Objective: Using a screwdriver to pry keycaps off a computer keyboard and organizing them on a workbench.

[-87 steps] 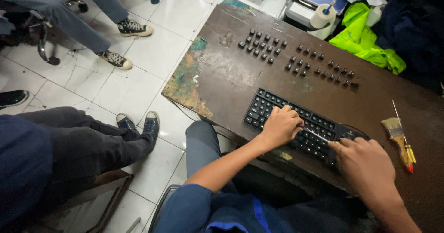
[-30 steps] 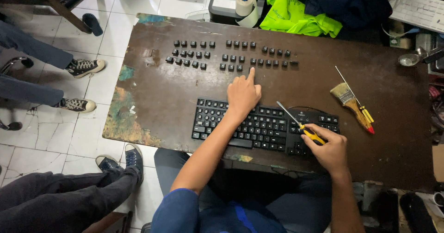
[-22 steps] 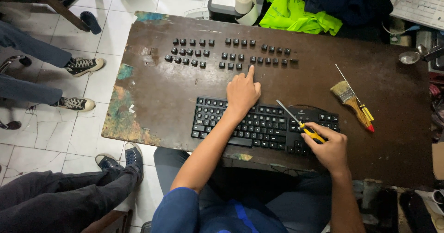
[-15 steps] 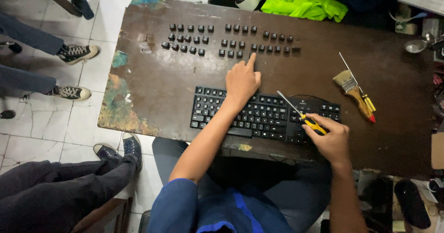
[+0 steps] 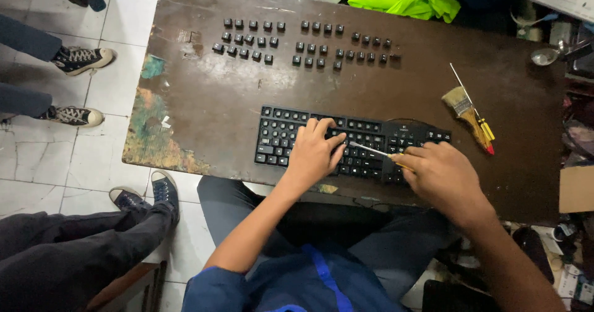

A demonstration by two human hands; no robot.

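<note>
On keyboard, left hand flat.

I count: one black keyboard; one paintbrush; two screwdrivers, one in right hand, one beside brush; loose keycaps in three groups, roughly thirty-five; two hands, left hand included.

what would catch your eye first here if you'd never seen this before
The black keyboard at the near edge of the worn brown table, with the left hand resting on its keys. The right hand holds a screwdriver against them, and rows of loose keycaps lie along the far side.
</note>
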